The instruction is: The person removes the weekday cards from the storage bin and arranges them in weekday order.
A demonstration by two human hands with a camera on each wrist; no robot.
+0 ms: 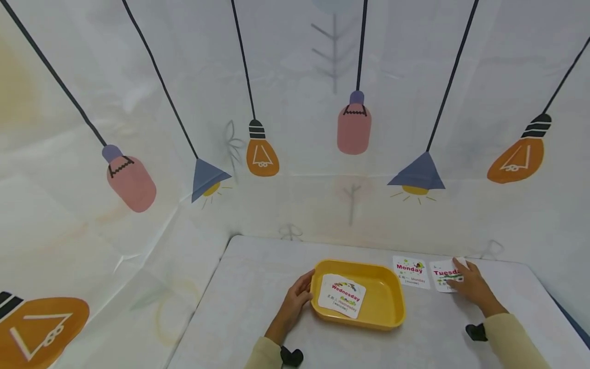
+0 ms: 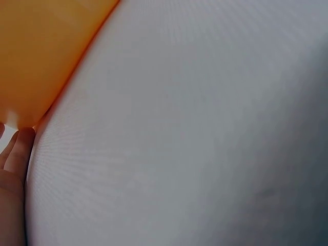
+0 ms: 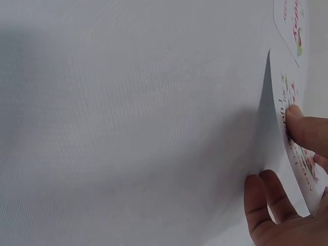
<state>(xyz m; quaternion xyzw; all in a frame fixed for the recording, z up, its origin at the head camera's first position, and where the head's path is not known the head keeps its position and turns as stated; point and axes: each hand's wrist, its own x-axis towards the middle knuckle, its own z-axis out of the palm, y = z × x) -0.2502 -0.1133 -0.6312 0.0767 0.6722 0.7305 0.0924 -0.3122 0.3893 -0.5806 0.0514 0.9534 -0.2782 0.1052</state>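
Note:
My right hand (image 1: 476, 289) pinches the Tuesday card (image 1: 443, 274) by its right side. In the right wrist view the thumb lies on the printed face of this card (image 3: 281, 87), one edge raised off the table and two fingers below it. Left of it the Monday card (image 1: 410, 271) lies flat on the table. My left hand (image 1: 293, 303) rests against the left side of the yellow tray (image 1: 382, 287), its fingertips touching the outer wall. Inside the tray, toward the left, lies the Wednesday card (image 1: 342, 296); whether more cards lie under it cannot be told.
A white-covered table (image 1: 249, 287) bears the tray and cards. Behind it and at the left hangs a pale cloth (image 1: 304, 200) printed with lamps and bulbs. The table's left edge runs down beside the cloth. Dark heart-shaped pieces (image 1: 292, 356) show at both wrists.

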